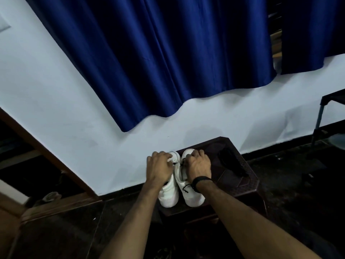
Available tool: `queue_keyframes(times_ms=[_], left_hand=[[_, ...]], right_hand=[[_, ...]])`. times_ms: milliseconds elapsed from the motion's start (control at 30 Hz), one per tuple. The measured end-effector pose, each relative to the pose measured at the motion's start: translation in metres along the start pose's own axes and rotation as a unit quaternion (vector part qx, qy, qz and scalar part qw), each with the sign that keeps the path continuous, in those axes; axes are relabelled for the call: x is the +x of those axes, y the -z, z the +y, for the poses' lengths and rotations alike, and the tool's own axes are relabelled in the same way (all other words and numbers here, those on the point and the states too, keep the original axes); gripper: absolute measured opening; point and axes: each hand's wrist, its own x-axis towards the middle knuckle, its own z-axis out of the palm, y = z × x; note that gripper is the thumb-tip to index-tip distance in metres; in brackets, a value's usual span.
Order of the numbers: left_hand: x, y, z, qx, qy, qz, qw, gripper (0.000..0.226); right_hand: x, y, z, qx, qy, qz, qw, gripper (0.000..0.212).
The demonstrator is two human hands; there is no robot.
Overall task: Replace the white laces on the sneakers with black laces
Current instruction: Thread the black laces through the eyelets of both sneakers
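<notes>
Two white sneakers stand side by side on a dark brown stool (pixel 248 186), toes toward me. My left hand (pixel 158 166) lies over the left sneaker (pixel 168 195) with fingers curled around its upper part. My right hand (pixel 197 164) grips the upper part of the right sneaker (pixel 192 198). Bits of black lace (pixel 185 187) show between the hands and on the right sneaker near my wrist. What the fingertips hold is hidden. A black wristband (pixel 200 181) circles my right wrist.
A dark bundle (pixel 232 162), possibly laces or cloth, lies on the stool to the right of the sneakers. A blue curtain (pixel 168 62) hangs over the white wall behind. A dark rack (pixel 328 128) stands at the right, a wooden frame (pixel 46 152) at the left.
</notes>
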Motion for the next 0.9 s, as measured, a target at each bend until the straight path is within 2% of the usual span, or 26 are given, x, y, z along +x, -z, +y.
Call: queue_keyframes(times_ms=[100, 333, 433, 533, 633, 733, 800, 900], left_hand=[[0.005, -0.012, 0.009, 0.055, -0.022, -0.053, 0.997, 0.022], [0.005, -0.005, 0.0, 0.127, -0.032, -0.048, 0.99, 0.024], [-0.003, 0.012, -0.011, 0.107, 0.049, 0.01, 0.993, 0.022], [-0.017, 0.027, -0.037, 0.024, 0.161, 0.082, 0.983, 0.024], [-0.031, 0.037, -0.061, -0.074, 0.273, 0.141, 0.949, 0.027], [-0.04, 0.04, -0.07, -0.129, 0.36, 0.159, 0.91, 0.031], [-0.043, 0.036, -0.067, -0.12, 0.383, 0.139, 0.905, 0.03], [-0.041, 0.024, -0.061, -0.097, 0.353, 0.105, 0.925, 0.032]], right_hand=[[0.0, -0.002, 0.002, 0.0, 0.001, -0.009, 1.0, 0.026], [0.0, -0.005, 0.001, -0.006, -0.002, -0.004, 1.0, 0.018], [0.002, -0.007, 0.003, -0.006, -0.014, 0.002, 1.0, 0.02], [0.002, -0.006, 0.003, -0.002, -0.014, 0.003, 1.0, 0.027], [0.001, -0.003, 0.002, 0.004, -0.015, -0.007, 1.0, 0.033], [-0.001, 0.0, 0.002, 0.01, -0.015, -0.015, 1.0, 0.032], [-0.002, 0.002, 0.002, 0.006, -0.021, -0.026, 0.999, 0.027], [-0.001, 0.001, 0.003, -0.002, -0.031, -0.037, 0.999, 0.022]])
